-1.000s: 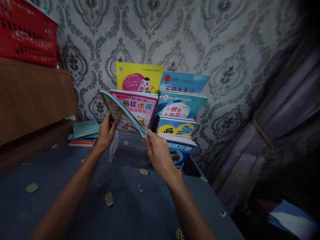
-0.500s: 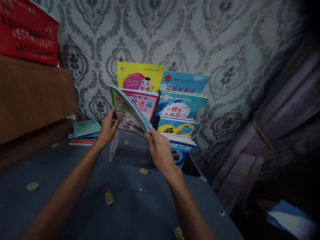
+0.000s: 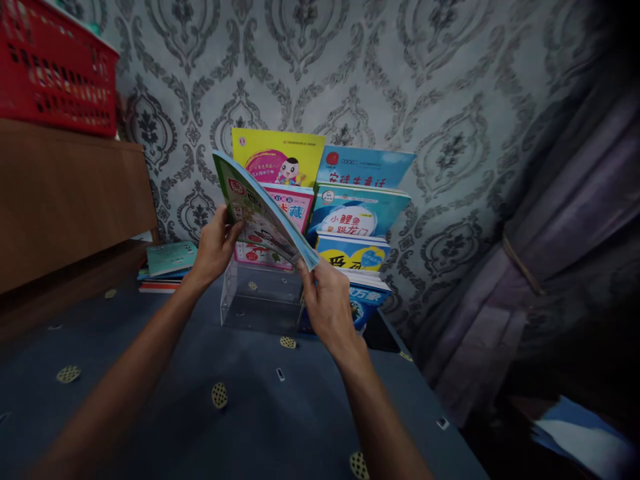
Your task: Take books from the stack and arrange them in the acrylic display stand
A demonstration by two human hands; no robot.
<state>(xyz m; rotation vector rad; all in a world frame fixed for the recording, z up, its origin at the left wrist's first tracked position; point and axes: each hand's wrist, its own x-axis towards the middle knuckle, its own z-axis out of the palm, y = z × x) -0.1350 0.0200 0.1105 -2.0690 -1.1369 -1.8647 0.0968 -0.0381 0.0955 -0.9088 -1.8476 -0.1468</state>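
A thin green-covered picture book [image 3: 257,212] is held up at a slant between both hands. My left hand [image 3: 215,243] pinches its left edge, thumb on the cover. At its lower right corner my right hand [image 3: 330,300] grips the page edges. Behind and below it stands a clear acrylic book rack [image 3: 263,303], with a pink book [image 3: 299,207] and a yellow book [image 3: 305,160] in its left column. The right column carries a light-blue book [image 3: 395,167], a teal book [image 3: 385,203], a yellow-and-blue book [image 3: 360,255] and a dark-blue book [image 3: 370,307], partly behind my right hand.
A stack of books [image 3: 170,263] lies left of the rack. Farther left, a red basket [image 3: 60,73] sits on a wooden cabinet [image 3: 75,193]. A dark flat object [image 3: 383,337] lies by the rack's right side. A tied curtain [image 3: 500,320] hangs at the right.
Both hands still hold the green book. Its upper left corner has risen and tilted more steeply, and its lower right corner has shifted right, uncovering more of the pink book's lower part.
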